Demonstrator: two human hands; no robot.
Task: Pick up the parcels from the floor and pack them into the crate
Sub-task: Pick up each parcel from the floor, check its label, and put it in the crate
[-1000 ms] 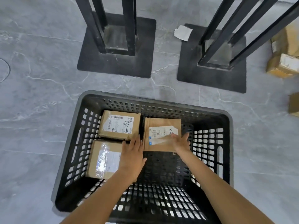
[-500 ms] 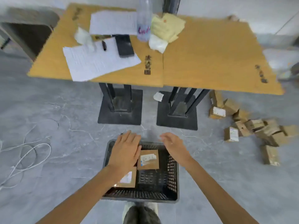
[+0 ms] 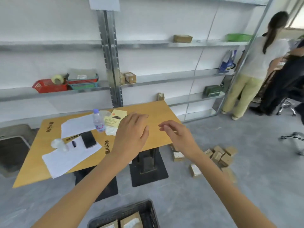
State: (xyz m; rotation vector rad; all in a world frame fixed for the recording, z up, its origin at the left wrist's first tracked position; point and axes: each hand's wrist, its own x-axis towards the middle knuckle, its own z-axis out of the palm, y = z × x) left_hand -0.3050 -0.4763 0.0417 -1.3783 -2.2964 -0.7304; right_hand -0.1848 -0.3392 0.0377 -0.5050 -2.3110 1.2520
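Note:
The black plastic crate (image 3: 148,209) shows at the bottom edge, with brown parcels (image 3: 130,222) lying inside it. A heap of small brown cardboard parcels (image 3: 220,156) lies on the grey floor to the right, beside the table's base. My left hand (image 3: 131,134) is raised in front of me, fingers relaxed, holding nothing. My right hand (image 3: 176,134) hovers beside it, fingers loosely bent and empty. Both hands are high above the crate and apart from the parcels.
A wooden table (image 3: 156,112) with papers, a phone (image 3: 88,139) and a water bottle (image 3: 98,120) stands ahead on black pedestals (image 3: 148,168). Metal shelving (image 3: 113,63) lines the wall. A person (image 3: 253,63) stands at the far right near a chair base (image 3: 294,137).
My hands have left the parcels in the crate and risen empty. The view has swung up from the crate to the table, the shelves and the parcel heap on the right.

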